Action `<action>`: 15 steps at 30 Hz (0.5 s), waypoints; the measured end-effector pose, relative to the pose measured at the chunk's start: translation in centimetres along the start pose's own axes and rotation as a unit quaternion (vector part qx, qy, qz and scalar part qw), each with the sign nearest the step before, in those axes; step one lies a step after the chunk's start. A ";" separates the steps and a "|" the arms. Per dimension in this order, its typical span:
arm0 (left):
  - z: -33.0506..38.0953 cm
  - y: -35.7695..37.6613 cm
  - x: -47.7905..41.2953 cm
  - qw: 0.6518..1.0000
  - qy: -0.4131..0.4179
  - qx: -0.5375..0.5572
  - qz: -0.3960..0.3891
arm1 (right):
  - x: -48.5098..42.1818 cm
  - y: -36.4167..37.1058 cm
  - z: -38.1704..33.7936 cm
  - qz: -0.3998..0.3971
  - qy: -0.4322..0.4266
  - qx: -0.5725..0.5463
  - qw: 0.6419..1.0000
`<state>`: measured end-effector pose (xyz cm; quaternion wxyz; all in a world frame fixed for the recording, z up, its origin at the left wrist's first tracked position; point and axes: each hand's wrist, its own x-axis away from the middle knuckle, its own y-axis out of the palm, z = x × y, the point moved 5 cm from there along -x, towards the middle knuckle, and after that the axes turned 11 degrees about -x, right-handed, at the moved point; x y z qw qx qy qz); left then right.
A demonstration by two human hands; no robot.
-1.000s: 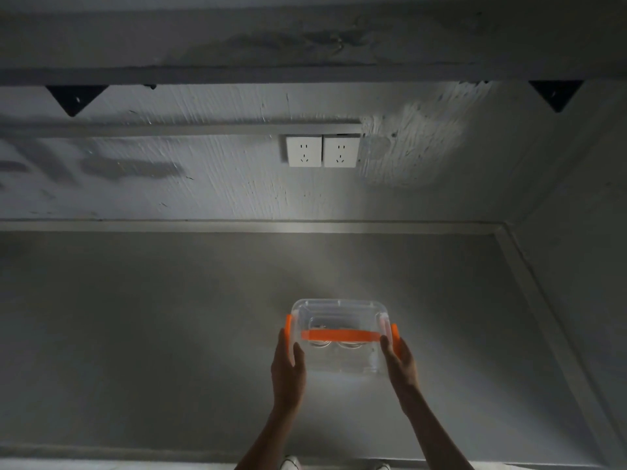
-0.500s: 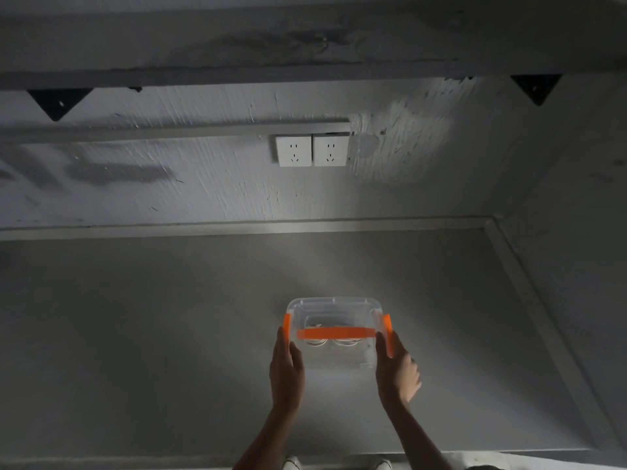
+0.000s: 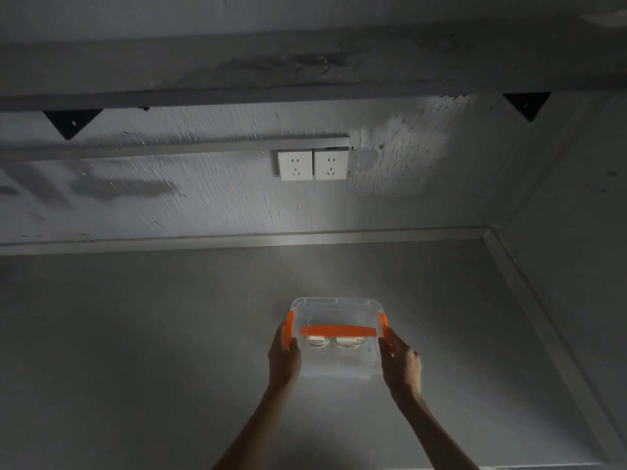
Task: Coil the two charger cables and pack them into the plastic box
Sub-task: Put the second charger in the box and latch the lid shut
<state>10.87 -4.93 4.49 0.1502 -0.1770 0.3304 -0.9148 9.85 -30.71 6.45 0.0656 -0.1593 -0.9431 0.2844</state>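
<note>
Now the left hand (image 3: 284, 359) has its fingers (image 3: 281, 334) curled round the left end of the box (image 3: 336, 310), against the orange clip (image 3: 290, 329) there, thumb on the lid side. The right hand (image 3: 402, 366) grips the right end likewise, beside the other clip. The clear, lidded box is low over the grey desk (image 3: 135, 334), resting or just lifted, I cannot tell. An orange handle (image 3: 338, 331) crosses its top. Two coiled white cables (image 3: 349, 342) lie side by side inside. Behind, the wall (image 3: 203, 205) carries two white sockets (image 3: 295, 165) under a shelf (image 3: 305, 62) on black brackets (image 3: 72, 122).
</note>
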 end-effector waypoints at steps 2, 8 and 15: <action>1.1 -0.2 -1.8 1.000 -0.013 -0.002 -0.016 | -2.1 0.6 -0.4 0.000 -0.009 -0.013 1.000; 1.9 -0.2 -3.0 0.999 -0.008 0.008 -0.053 | -4.8 2.8 -0.1 -0.037 -0.010 -0.019 0.999; 2.9 0.2 -5.0 0.990 -0.021 -0.101 -0.095 | -5.8 1.9 -1.6 -0.096 0.036 0.069 0.992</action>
